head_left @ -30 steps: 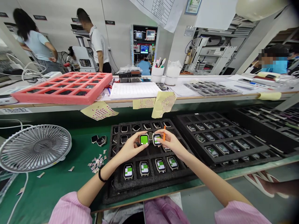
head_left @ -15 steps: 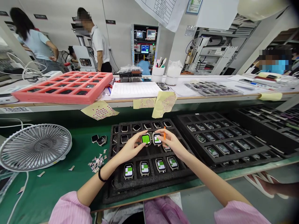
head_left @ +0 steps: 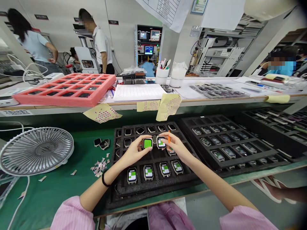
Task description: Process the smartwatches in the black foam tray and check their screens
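Between its thumb and fingers, my left hand (head_left: 134, 149) holds a smartwatch with a green screen (head_left: 147, 143). My right hand (head_left: 176, 142) grips a second smartwatch (head_left: 161, 142), its screen white and green, and an orange stick (head_left: 169, 136) stands up among the fingers. The two watches are side by side, slightly apart, above a black foam tray (head_left: 153, 187). In the tray's front row lie several lit watches, one of them at the left (head_left: 131, 175). Dark-screened watches, such as one at the back (head_left: 128, 131), fill slots farther off.
A white fan (head_left: 37, 150) stands at the left, near scattered small tabs (head_left: 99, 167) and two loose watches (head_left: 101, 143). More black trays (head_left: 223, 164) lie at the right. A raised shelf (head_left: 129, 106) carries a pink foam tray (head_left: 92, 101). People are in the background.
The green-screened watch in my left hand has shifted slightly left, away from the other watch. My right hand has barely moved.
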Tool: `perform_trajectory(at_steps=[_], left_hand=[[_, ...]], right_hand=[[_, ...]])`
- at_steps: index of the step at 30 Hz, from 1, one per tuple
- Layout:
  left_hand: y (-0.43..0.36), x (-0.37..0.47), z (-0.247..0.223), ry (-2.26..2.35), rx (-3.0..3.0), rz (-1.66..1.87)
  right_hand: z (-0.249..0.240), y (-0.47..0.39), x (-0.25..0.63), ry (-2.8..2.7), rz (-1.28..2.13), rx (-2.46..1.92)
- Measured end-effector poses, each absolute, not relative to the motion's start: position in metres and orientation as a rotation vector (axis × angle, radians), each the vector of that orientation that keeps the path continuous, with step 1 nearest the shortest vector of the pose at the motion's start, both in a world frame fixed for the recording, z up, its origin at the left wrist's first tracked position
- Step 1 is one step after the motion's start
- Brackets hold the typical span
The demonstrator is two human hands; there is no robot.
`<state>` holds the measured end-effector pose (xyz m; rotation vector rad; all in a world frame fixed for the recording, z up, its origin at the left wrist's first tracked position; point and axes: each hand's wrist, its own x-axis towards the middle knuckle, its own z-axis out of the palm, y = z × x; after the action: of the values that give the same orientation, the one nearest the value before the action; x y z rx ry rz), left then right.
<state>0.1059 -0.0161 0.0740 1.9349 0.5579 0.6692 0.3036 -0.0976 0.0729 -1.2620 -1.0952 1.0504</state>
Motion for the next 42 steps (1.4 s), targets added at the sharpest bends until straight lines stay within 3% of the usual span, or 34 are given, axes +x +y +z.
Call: perform_trajectory(at_steps=[7,14,21,30,42], left_hand=[[-0.015,0.105,0.068,0.525,1.957,0.61],[-0.021,0.107,0.068,0.431,2.329,0.836],[-0.015,0.106,0.058,0.499,2.564,0.929],[-0.023,0.104,0.075,0.322,2.407,1.029],[-0.023,0.104,0.072,0.209,2.404,1.088]], right_hand=[[0.071,-0.096,0.303,-1.1,1.069,-1.251],[0.071,-0.097,0.286,-1.136,1.141,-1.273],[0.072,-0.105,0.273,-1.377,0.945,-1.364],[0.077,-0.102,0.285,-1.194,1.44,-1.045],[0.079,-0.105,0.283,-1.111,1.486,-0.992]])
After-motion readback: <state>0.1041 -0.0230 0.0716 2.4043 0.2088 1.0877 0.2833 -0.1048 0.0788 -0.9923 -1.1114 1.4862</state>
